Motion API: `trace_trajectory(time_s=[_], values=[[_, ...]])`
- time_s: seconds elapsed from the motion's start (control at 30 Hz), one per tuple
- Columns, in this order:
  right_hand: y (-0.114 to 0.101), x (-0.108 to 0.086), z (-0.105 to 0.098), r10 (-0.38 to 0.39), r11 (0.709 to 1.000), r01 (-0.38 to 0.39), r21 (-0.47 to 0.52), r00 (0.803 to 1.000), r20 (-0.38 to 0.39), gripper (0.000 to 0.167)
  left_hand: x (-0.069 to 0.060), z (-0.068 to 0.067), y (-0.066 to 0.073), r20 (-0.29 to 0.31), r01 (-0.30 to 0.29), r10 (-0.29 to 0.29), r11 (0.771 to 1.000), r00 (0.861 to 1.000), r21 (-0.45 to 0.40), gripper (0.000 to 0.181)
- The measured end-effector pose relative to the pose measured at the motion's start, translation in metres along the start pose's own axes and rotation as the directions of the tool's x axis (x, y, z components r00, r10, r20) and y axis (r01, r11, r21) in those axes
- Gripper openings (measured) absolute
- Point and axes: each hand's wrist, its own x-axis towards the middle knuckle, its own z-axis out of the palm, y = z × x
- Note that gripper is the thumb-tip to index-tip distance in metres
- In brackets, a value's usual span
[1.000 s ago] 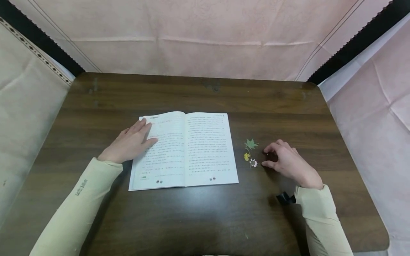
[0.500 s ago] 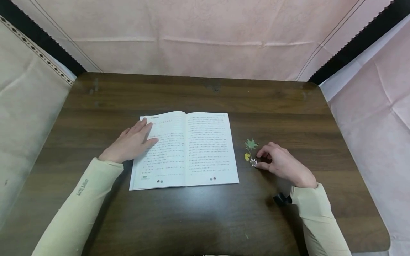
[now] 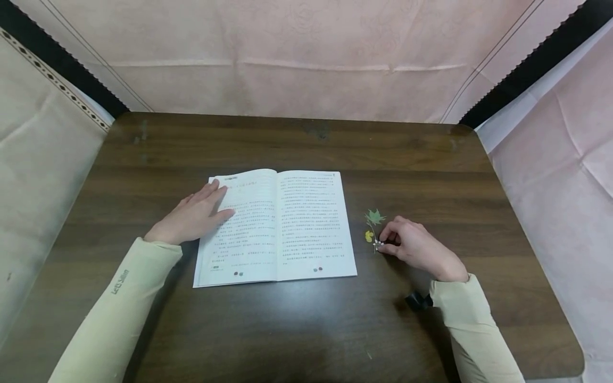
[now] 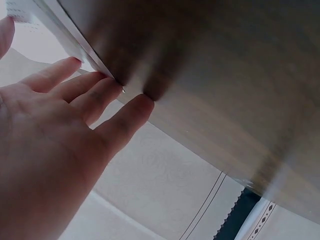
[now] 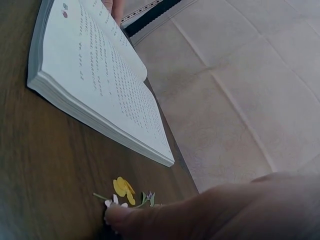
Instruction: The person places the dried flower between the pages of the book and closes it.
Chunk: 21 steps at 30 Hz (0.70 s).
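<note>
At centre, the left hand [image 3: 191,217] rests on the open book [image 3: 313,226], fingers extended. Right of centre, the right hand [image 3: 422,248] touches the white flower [image 5: 108,203] on the tabletop [image 3: 306,330]; whether its fingers clamp the flower cannot be determined.

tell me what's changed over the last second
The right hand moved left to the white flower, its thumb now partly covering it; whether it grips is unclear. The left hand on the open book, and the yellow flower and green leaf, stayed put.
</note>
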Motion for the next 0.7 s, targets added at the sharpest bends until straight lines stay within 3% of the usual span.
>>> trace_trajectory(time_s=[0.7], values=[[-0.0003, 0.0050, 0.0009, 0.060, 0.998, -0.060, -0.001, 0.997, 0.056, 0.008, 0.0003, -0.0010, -0.0004, 0.010, 0.002, -0.002, 1.000, 1.000, -0.010, 0.082]])
